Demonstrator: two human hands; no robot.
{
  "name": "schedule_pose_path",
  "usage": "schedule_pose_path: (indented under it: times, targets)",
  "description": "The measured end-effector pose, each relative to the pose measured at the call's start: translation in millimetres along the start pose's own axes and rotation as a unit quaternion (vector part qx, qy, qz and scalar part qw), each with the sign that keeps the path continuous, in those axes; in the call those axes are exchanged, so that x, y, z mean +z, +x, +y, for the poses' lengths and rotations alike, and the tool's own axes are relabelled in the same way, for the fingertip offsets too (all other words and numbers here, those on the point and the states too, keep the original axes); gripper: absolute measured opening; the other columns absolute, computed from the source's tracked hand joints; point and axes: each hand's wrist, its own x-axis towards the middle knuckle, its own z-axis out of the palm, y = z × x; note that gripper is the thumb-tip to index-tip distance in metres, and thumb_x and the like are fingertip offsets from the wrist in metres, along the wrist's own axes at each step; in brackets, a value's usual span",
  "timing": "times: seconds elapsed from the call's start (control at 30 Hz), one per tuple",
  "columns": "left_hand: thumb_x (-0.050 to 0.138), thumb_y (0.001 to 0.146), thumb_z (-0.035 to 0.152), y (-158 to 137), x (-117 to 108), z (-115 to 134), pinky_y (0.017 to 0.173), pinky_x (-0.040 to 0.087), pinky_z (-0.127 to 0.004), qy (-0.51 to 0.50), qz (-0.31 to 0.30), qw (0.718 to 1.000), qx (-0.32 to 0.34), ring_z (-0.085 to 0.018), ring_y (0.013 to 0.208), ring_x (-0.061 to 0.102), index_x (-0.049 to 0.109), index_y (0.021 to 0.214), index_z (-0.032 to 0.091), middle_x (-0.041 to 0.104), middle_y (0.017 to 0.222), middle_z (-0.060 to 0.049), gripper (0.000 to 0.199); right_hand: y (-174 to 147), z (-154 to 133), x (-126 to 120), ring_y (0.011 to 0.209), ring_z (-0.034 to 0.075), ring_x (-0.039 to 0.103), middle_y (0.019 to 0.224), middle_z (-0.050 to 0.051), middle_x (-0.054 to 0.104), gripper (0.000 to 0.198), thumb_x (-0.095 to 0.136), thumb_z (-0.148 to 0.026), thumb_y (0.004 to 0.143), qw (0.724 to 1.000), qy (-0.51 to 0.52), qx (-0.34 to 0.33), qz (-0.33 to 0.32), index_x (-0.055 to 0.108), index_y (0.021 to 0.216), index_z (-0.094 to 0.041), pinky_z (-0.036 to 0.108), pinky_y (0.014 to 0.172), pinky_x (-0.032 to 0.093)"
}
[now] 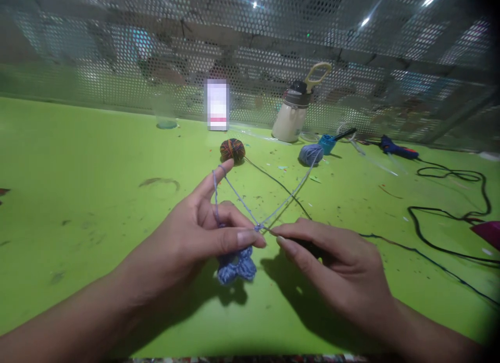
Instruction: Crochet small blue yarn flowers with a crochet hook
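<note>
Over the bright green desk (117,160), near the middle of its front edge, the left hand (191,235) has its thumb and a bent finger pinched together on the top of a small blue crocheted yarn piece (247,269) with puffy petals, which hangs below the thumb. Its index finger stands apart, raised, with a thin blue yarn strand (242,202) looped around it. The right hand (347,264), to the right, has thumb and forefinger clamped on a slim crochet hook (267,229), whose tip meets the yarn at the left fingertips. Toward the desk's back edge sit a round multicoloured dark yarn ball (231,150) and, farther right, an oval blue yarn ball (310,154). Behind them, along that edge, stand a lit rectangular screen (217,105), its display blurred, and a cream bottle with a grey lid (289,118). A dark-blue glue gun (398,148) lies toward the back right corner, a black cord (420,233) winding near the right edge.
</note>
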Motion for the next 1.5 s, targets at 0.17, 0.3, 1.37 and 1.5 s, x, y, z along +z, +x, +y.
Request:
schedule_pose_path:
  times: [0.17, 0.3, 1.37, 1.5]
  targets:
    - [0.080, 0.070, 0.007, -0.6, -1.1, 1.2, 0.054, 0.045, -0.018, -0.004, 0.005, 1.000, 0.001, -0.013, 0.059, 0.063, 0.015, 0.153, 0.027, 0.073, 0.068, -0.001, 0.108, 0.5, 0.6, 0.0, 0.065, 0.014, 0.069, 0.079, 0.002, 0.077, 0.011, 0.065, -0.015, 0.088, 1.000, 0.002, 0.008, -0.017, 0.074, 0.090, -0.022, 0.025, 0.058, 0.052]
    - [0.079, 0.071, 0.008, -1.4, 0.2, 1.5, 0.054, 0.046, -0.019, -0.011, 0.013, 1.000, -0.002, -0.014, 0.059, 0.063, 0.016, 0.153, 0.026, 0.072, 0.066, 0.000, 0.105, 0.6, 0.1, -1.0, 0.067, 0.015, 0.070, 0.081, 0.002, 0.077, 0.014, 0.064, -0.015, 0.089, 0.999, 0.016, 0.009, -0.039, 0.074, 0.093, -0.023, 0.025, 0.059, 0.052]
    - [0.077, 0.067, 0.006, 6.8, 2.3, -16.8, 0.051, 0.047, -0.025, 0.202, -0.004, 0.979, 0.025, -0.012, 0.056, 0.057, 0.007, 0.153, 0.044, 0.056, 0.082, 0.003, 0.117, 4.9, 7.8, 5.7, 0.044, 0.006, 0.040, 0.058, -0.004, 0.056, 0.034, 0.074, -0.032, 0.083, 0.832, 0.407, 0.344, -0.154, 0.072, 0.115, -0.021, 0.020, 0.042, 0.028]
    - [0.077, 0.065, 0.004, 7.4, 5.9, -20.2, 0.054, 0.048, -0.027, 0.200, -0.014, 0.980, 0.012, -0.012, 0.059, 0.056, 0.008, 0.153, 0.043, 0.055, 0.089, 0.001, 0.118, 5.2, 4.0, 11.3, 0.046, 0.005, 0.040, 0.064, -0.001, 0.061, 0.028, 0.078, -0.036, 0.079, 0.838, 0.399, 0.347, -0.134, 0.076, 0.100, -0.018, 0.019, 0.041, 0.026]
